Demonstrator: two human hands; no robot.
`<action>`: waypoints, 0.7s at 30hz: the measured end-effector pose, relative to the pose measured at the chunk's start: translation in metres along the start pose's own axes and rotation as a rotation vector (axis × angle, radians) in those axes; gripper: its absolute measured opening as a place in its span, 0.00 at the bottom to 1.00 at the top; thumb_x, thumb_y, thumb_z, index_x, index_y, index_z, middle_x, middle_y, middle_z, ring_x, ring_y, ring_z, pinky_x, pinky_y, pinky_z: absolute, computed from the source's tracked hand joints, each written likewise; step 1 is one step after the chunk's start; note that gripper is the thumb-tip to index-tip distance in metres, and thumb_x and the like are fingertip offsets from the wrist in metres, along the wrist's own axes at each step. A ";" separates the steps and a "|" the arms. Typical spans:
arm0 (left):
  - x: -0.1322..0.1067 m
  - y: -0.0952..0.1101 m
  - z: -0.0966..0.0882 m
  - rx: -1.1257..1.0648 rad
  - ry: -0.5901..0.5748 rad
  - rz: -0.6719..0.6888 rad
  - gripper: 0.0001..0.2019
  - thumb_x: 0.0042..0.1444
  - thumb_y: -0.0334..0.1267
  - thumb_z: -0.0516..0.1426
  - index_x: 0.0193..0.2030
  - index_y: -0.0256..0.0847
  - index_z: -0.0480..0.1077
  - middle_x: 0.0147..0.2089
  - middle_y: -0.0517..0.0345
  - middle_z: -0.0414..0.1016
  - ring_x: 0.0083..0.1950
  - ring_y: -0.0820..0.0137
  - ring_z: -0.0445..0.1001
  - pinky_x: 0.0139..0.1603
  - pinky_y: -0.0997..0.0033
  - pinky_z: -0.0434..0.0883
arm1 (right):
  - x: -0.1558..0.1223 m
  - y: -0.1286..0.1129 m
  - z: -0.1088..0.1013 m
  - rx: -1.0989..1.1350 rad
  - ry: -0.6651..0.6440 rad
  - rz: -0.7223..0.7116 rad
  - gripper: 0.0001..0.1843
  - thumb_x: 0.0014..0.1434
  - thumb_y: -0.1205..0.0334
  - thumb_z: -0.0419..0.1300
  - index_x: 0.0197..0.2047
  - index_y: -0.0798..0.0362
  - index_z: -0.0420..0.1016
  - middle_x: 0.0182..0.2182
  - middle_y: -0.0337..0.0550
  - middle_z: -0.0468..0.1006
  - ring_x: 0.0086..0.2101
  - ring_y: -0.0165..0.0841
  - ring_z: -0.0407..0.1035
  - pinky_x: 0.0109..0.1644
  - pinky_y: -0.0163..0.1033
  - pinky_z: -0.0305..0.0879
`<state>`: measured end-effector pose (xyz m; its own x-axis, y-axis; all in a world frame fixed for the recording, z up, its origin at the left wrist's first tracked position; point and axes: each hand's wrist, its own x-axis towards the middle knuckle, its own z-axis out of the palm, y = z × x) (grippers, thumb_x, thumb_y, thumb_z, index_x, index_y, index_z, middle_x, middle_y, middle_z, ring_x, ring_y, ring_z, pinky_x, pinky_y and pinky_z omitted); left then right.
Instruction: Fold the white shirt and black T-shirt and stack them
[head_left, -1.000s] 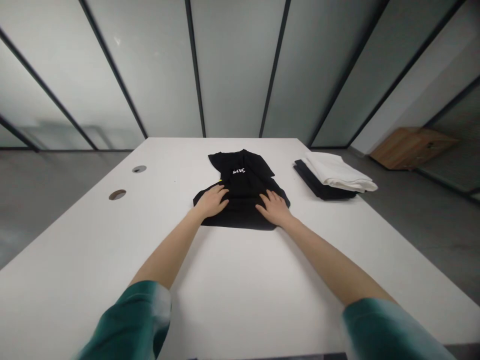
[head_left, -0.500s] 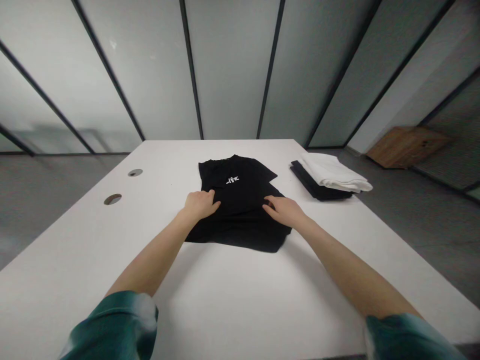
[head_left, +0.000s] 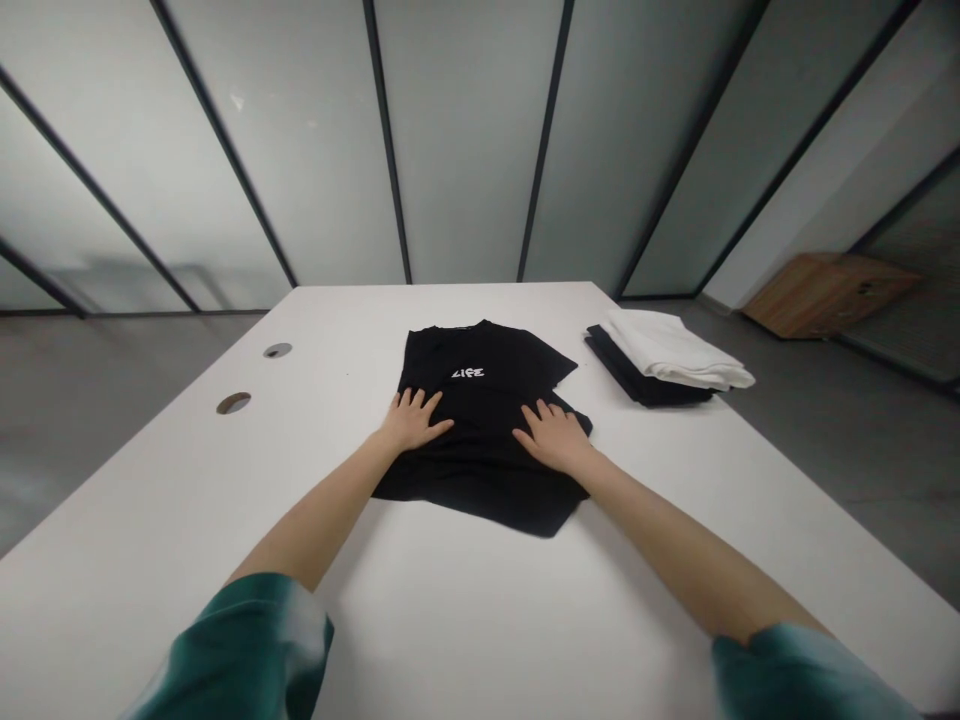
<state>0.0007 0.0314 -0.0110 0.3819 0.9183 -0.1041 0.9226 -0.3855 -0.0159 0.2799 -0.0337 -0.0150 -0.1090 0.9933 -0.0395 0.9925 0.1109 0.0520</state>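
The left hand (head_left: pixel 411 422) lies palm down on the left side of a black T-shirt (head_left: pixel 480 435), its grip wide: the fingers are spread and point away from the person, and the thumb reaches inward over the cloth. The right hand (head_left: pixel 553 437) lies palm down on the shirt's right side, its grip just as wide, thumb turned in toward the left hand. Neither grip is closed on any fabric; each rests upon it, with a stretch of black cloth between the two thumbs.

The shirt lies near the middle of a white counter (head_left: pixel 480 620), collar toward the far edge and hem toward the person. The hem slants, coming nearest the person toward the right. One short sleeve sticks out at the far right; on the left the outline runs nearly straight. A broad span of counter separates the hem from the person, another runs from the shirt to the left edge, and a slimmer strip lies beyond the collar. On the right the room is narrower, up to a stack by the counter's right edge.

Counted: one T-shirt with one white print (head_left: pixel 468 373); in the stack, one folded white cloth (head_left: pixel 675 345) over folded black cloth (head_left: pixel 634 378), whose number of pieces I cannot tell; two round holes, a farther hole (head_left: pixel 278 350) and a nearer hole (head_left: pixel 233 403), at the left; one wooden cabinet (head_left: pixel 825 295) on the floor beyond.
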 end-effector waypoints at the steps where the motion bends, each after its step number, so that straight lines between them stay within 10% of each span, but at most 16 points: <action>1: -0.005 0.000 -0.007 0.011 -0.029 0.012 0.43 0.60 0.68 0.43 0.74 0.42 0.50 0.73 0.39 0.54 0.73 0.42 0.51 0.69 0.45 0.52 | -0.007 -0.001 -0.006 -0.008 0.002 -0.035 0.35 0.67 0.40 0.45 0.66 0.55 0.65 0.62 0.62 0.67 0.59 0.54 0.65 0.60 0.56 0.58; 5: -0.018 0.001 -0.039 0.056 -0.193 0.056 0.46 0.45 0.73 0.56 0.64 0.42 0.67 0.59 0.39 0.73 0.60 0.43 0.70 0.61 0.48 0.63 | -0.011 0.010 -0.029 0.108 0.018 -0.094 0.26 0.67 0.45 0.47 0.55 0.51 0.76 0.43 0.52 0.82 0.44 0.45 0.75 0.50 0.46 0.65; 8: -0.012 0.010 -0.048 0.048 -0.103 0.046 0.33 0.55 0.66 0.53 0.55 0.41 0.73 0.50 0.43 0.78 0.52 0.50 0.76 0.54 0.55 0.69 | 0.014 0.036 -0.035 0.242 0.120 0.087 0.22 0.68 0.53 0.47 0.53 0.50 0.76 0.42 0.48 0.82 0.43 0.42 0.75 0.45 0.41 0.66; 14: 0.014 0.019 -0.007 -0.060 0.187 0.136 0.30 0.62 0.54 0.53 0.66 0.39 0.63 0.69 0.43 0.61 0.69 0.52 0.60 0.67 0.53 0.60 | 0.071 0.079 -0.015 0.287 0.170 0.551 0.29 0.64 0.47 0.52 0.56 0.61 0.74 0.54 0.64 0.73 0.55 0.51 0.67 0.55 0.50 0.63; 21: 0.019 0.007 0.014 -0.142 0.218 0.117 0.30 0.64 0.55 0.50 0.66 0.38 0.63 0.71 0.44 0.60 0.71 0.55 0.57 0.70 0.53 0.56 | 0.106 0.101 0.008 0.340 0.176 0.541 0.20 0.58 0.58 0.57 0.51 0.60 0.74 0.51 0.64 0.72 0.53 0.52 0.67 0.56 0.54 0.63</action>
<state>0.0133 0.0453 -0.0274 0.4746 0.8720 0.1198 0.8643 -0.4875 0.1243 0.3689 0.0822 -0.0222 0.4311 0.8997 0.0691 0.8689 -0.3933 -0.3006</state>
